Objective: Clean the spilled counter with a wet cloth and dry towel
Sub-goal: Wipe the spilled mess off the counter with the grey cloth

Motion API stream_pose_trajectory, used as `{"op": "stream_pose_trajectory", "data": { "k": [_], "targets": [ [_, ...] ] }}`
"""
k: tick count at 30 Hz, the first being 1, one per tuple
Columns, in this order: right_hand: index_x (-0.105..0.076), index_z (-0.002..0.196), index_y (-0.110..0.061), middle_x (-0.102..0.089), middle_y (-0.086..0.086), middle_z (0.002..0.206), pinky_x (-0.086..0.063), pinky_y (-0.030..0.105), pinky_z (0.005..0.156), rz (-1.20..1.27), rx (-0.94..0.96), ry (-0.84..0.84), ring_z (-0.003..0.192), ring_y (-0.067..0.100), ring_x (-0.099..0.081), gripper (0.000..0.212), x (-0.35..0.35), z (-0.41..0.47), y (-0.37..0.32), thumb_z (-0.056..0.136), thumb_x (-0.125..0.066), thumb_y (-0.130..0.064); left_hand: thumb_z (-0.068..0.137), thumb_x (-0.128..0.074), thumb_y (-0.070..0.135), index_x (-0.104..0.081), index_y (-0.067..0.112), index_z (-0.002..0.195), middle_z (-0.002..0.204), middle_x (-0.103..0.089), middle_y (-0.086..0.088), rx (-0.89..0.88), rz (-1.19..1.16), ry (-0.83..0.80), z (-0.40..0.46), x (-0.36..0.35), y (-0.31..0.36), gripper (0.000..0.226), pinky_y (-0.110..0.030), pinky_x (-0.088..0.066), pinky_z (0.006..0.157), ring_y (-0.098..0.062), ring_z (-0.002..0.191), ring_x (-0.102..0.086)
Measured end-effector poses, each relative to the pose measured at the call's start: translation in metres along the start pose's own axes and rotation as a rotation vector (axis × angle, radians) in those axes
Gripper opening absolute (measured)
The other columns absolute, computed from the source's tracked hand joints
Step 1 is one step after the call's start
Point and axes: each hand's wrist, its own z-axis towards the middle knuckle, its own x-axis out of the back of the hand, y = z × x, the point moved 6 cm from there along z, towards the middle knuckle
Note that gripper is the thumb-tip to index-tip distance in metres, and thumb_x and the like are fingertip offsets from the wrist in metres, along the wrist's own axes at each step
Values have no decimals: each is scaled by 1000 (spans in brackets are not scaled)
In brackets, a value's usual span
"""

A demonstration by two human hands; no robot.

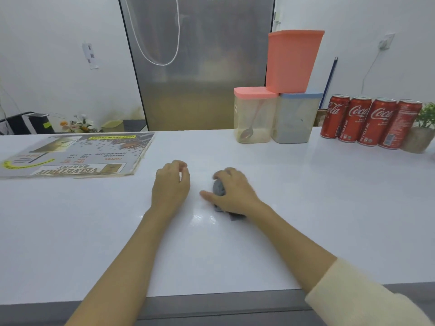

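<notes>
My right hand (233, 191) grips a bunched grey cloth (219, 188) on the white counter (306, 208), near its middle. Part of the cloth pokes out below my wrist. A wet, shiny patch (202, 217) lies on the counter just left of the cloth, between my two forearms. My left hand (171, 182) rests on the counter a little to the left of the cloth, its fingers loosely curled and holding nothing. No dry towel is in view.
A printed menu board (70, 154) lies flat at the far left. At the back right stand stacked plastic containers (277, 114), one with a spoon inside, several red cola cans (367, 121) and a small potted plant (421, 135). A steel fridge (197, 67) stands behind the counter.
</notes>
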Motion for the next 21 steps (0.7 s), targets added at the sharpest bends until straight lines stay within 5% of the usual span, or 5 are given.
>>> {"op": "stream_pose_trajectory", "data": {
  "k": [6, 10, 15, 21],
  "targets": [
    [-51, 112, -32, -43, -12, 126, -35, 40, 104, 65, 221, -77, 118, 7, -40, 38, -3, -69, -29, 79, -64, -49, 95, -44, 21, -58, 12, 113, 112, -61, -6, -96, 41, -15, -5, -6, 12, 25, -34, -38, 79, -30, 105, -49],
    [-47, 116, -44, -32, -17, 139, -10, 53, 113, -74, -86, 17, 129, 5, -35, 42, 43, -83, 49, 79, -60, -57, 96, -43, 22, -57, 14, 115, 112, -61, 0, -124, 8, -52, -11, -8, 21, 25, -30, -35, 76, -26, 104, -48],
    [-50, 125, -28, -30, 8, 143, -27, 35, 108, -41, -383, 170, 127, 30, -37, 48, 50, -55, 77, 81, -64, -43, 96, -43, 22, -57, 14, 116, 113, -60, 1, -106, -43, -18, -13, 1, 22, 26, -30, -35, 77, -27, 105, -48],
    [-54, 115, -35, -37, -10, 134, -36, 27, 98, 110, 17, 7, 119, 11, -44, 41, 2, -70, -15, 78, -67, -44, 94, -44, 20, -57, 13, 117, 113, -63, -4, -14, -106, 62, -5, 14, 7, 27, -31, -37, 80, -30, 104, -53]
  ]
}}
